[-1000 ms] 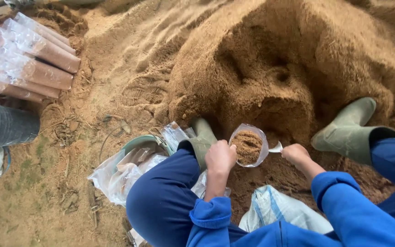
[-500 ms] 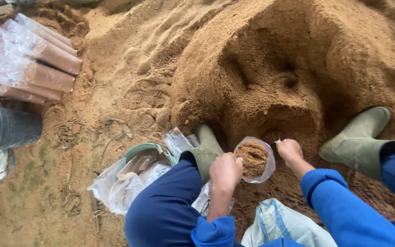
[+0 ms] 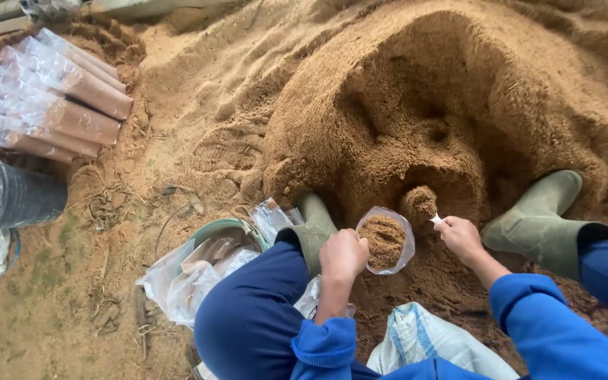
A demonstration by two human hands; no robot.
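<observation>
My left hand (image 3: 343, 255) sits low in the middle of my view, forearm coming up from six o'clock in a blue sleeve, fingers curled tight on the near rim of a clear bag (image 3: 385, 241). The bag stands just at three o'clock of that hand, touching it, mouth open upward and filled with brown sawdust.

My right hand (image 3: 461, 238) comes in from five o'clock, wrist bent a little inward, fingers pinched together on the white handle of a small scoop (image 3: 422, 204). The scoop is heaped with sawdust and hangs at eleven o'clock of the hand, just above the bag's far rim at the bag's one o'clock; I cannot tell whether it touches the plastic.

The big sawdust pile (image 3: 459, 105) fills the view from twelve to three o'clock, hollowed out right behind the scoop. My green boots flank the bag: the left boot (image 3: 314, 232) just at nine o'clock of my left hand, the right boot (image 3: 543, 222) at three o'clock of my right hand. A white sack (image 3: 438, 345) lies at six o'clock between my knees. Filled bags (image 3: 51, 98) are stacked well apart at ten o'clock, a dark bucket (image 3: 15, 197) at nine.
</observation>
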